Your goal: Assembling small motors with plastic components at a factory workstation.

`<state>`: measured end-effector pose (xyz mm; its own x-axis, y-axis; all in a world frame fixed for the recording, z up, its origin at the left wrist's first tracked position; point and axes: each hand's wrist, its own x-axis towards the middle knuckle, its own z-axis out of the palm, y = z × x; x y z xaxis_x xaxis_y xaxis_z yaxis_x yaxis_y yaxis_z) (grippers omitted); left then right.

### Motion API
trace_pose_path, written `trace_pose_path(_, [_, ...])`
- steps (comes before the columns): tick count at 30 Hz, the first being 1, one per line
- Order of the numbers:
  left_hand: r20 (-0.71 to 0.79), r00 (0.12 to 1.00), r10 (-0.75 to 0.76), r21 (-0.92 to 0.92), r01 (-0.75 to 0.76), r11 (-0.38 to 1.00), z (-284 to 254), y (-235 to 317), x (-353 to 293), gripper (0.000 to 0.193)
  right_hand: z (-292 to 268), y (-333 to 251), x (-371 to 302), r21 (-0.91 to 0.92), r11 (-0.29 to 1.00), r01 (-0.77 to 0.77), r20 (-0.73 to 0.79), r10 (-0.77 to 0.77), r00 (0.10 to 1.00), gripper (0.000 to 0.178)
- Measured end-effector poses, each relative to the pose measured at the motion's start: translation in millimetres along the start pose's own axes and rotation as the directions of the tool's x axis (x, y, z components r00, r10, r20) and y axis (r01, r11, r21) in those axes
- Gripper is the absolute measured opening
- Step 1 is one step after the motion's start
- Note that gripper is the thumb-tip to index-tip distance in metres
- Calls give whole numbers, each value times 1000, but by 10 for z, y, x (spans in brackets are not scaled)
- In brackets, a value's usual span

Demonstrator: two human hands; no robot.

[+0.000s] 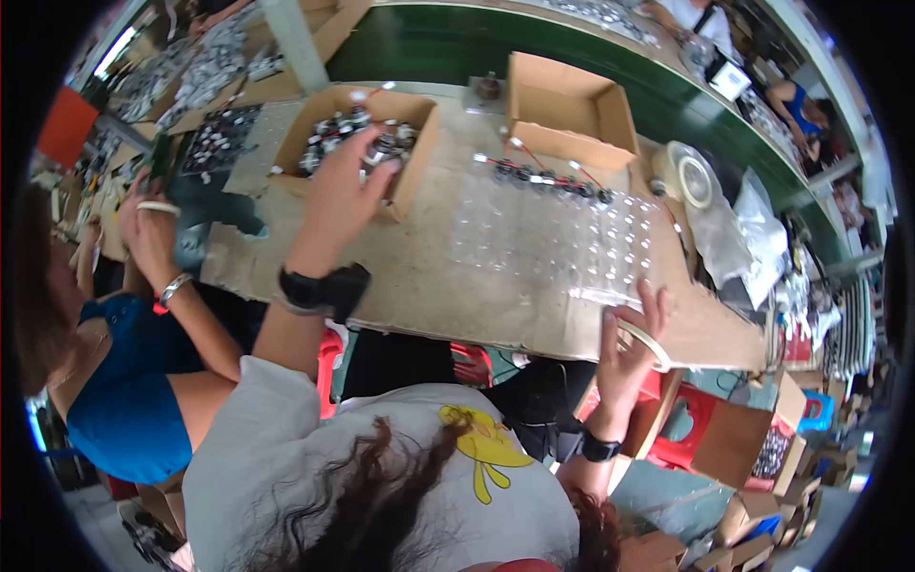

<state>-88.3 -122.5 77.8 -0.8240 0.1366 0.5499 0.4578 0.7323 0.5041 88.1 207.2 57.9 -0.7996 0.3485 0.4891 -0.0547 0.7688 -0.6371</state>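
Reaching into the cardboard box point(419, 157) at the left, my left hand point(338, 195) closes its thumb and fingers around a small silver motor point(375, 160). More motors point(329, 133) with white connectors lie heaped in that box. My right hand point(624, 357) is raised at the table's near edge, fingers spread, with a cream-coloured ring point(648, 343) looped about them. Just beyond it lies a clear plastic blister tray point(534, 238). Along the tray's far side sits a row of small dark motors point(553, 181) with red wires and white connectors.
A second cardboard box point(572, 105) stands at the back, beside a small brown part point(489, 88). To the right are a tape roll point(691, 176) and plastic bags point(758, 229). A co-worker in blue point(124, 400) sits at my left, near a tray of parts point(221, 138).
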Motion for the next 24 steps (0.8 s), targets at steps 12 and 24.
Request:
trace_pose_path(12, [139,940,310,-186,-283,941,713,741,145,31,86,406,-7,-309,943,126,-70,-155,985,7])
trace_pose_path(24, [407,726,554,-98,-568,817,2519,1415,635,13,444,678,-214,-367,914,172,-153,-242,958,14])
